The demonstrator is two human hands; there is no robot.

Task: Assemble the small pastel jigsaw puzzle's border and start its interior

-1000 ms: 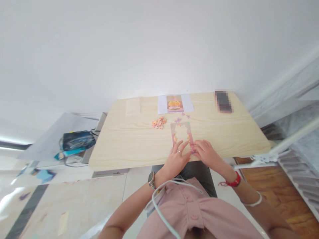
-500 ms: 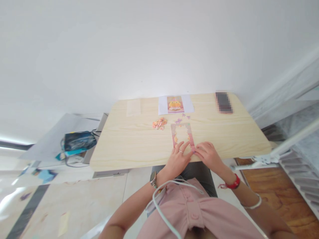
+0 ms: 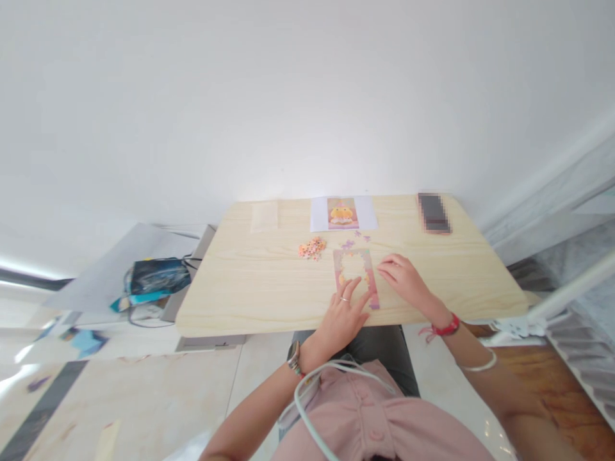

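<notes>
Rests spread-fingered left hand [image 3: 343,319] on puzzle border [image 3: 371,275], lower centre; holds right hand [image 3: 406,280] beside it, fingers drawn together, contents indiscernible.

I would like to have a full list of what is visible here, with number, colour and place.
Table: 1, pale wood, centre
Puzzle: 1, pinkish border, table's near side
Piece pile: 1, orange-pink, left of puzzle; pieces too small to count
Loose pieces: a few, purple, beyond puzzle
Printed sheet: 1, white with yellow-pink picture, table's far edge
Pale sheet: 1, whitish, table's far left
Phone-like thing: 1, dark, blurred, table's far right
Bundle: 1, black and blue, left of table
Wall: 1, white, behind table
Cable: white, over lap
Watch: 1, dark face, left wrist
Bracelet: 1, red, right wrist
Shirt: 1, pink, bottom
Left hand: 1, over puzzle's near end
Right hand: 1, right of puzzle
</notes>
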